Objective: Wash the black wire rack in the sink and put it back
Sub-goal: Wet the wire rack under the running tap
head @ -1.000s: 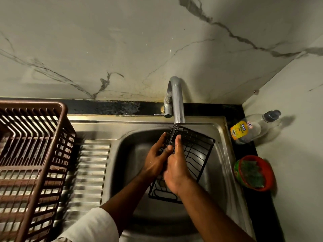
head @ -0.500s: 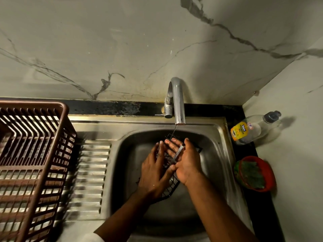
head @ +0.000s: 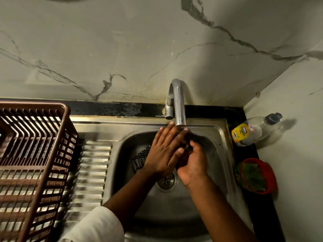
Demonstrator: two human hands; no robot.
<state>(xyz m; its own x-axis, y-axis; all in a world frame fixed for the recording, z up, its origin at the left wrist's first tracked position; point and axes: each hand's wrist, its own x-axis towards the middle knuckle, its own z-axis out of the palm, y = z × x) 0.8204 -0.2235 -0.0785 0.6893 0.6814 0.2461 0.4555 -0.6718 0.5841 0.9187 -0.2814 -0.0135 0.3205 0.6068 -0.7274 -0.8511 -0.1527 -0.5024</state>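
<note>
**Black rack held under the tap**

Steel sink (head: pixel 218 154) holds the black wire rack (head: pixel 139 158) above its basin, just under the tap (head: pixel 179 102). The left hand (head: pixel 164 152) lies flat on top of the rack with its fingers straight and spread. The right hand (head: pixel 191 165) curls its fingers round the rack's right part from below. A brown dish basket (head: pixel 35 154) stands on the drainboard to the left; a soap bottle (head: pixel 251 131) and a red bowl (head: pixel 257 177) sit on the right.
</note>
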